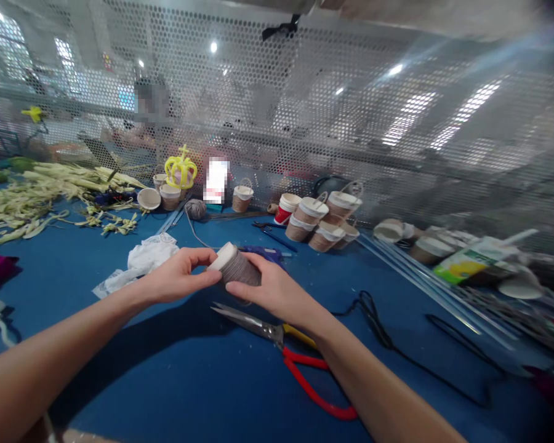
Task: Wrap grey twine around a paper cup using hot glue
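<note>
Above the blue table, a small paper cup (238, 266) lies tilted between my hands, its side wound with grey yarn and its white end turned up and left. My right hand (277, 284) grips the wrapped side, thumb in front and fingers behind. Thumb and index finger of my left hand (187, 272) close on the white end. A grey yarn strand runs from a yarn ball (196, 209) toward my left hand; where it ends is hidden. Just below the cup lie scissors (258, 326) with red and yellow handles, blades apart. A blue glue gun (265, 253) lies partly hidden behind my right hand.
Several wrapped cups with handles (308, 212) stand at the back right, beside a red cup (286, 208). Clear sticks (420, 283) and a black cable (373, 323) lie right. Crumpled white material (150, 255), dried husks (64, 187) and a yellow crown (181, 171) are left. A perforated screen (268, 111) stands behind.
</note>
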Demonstrator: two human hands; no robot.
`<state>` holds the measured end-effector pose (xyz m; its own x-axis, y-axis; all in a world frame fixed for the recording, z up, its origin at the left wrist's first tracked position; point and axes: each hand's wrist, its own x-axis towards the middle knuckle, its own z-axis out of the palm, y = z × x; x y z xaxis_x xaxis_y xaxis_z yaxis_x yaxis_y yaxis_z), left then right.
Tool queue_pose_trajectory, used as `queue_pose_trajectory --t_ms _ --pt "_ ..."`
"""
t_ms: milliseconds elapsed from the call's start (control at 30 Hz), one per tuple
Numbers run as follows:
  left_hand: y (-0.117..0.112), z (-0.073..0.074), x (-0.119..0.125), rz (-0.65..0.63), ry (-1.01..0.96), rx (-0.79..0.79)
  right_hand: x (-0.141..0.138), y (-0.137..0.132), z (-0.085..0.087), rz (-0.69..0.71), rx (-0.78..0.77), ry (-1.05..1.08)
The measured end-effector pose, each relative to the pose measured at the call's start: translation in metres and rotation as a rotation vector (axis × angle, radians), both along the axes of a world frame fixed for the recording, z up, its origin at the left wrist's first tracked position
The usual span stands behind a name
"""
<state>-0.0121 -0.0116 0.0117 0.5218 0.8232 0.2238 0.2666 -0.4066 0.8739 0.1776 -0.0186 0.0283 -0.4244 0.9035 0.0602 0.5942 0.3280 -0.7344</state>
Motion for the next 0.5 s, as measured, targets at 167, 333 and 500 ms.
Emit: queue_pose_trajectory --t_ms 167,333,500 --pt "0.000 -0.001 0.001 -0.018 -0.005 0.003 -0.003 0.000 -0.007 -0.017 0.151 -0.029" --pt "0.001 -0.006 0.003 0.013 -0.024 0.014 -0.005 0.002 -0.015 -0.014 0.251 -0.080" --pt "-0.001 -0.006 0.004 0.060 -0.004 0.023 -0.005 0.003 -0.022 -0.021 0.331 -0.113"
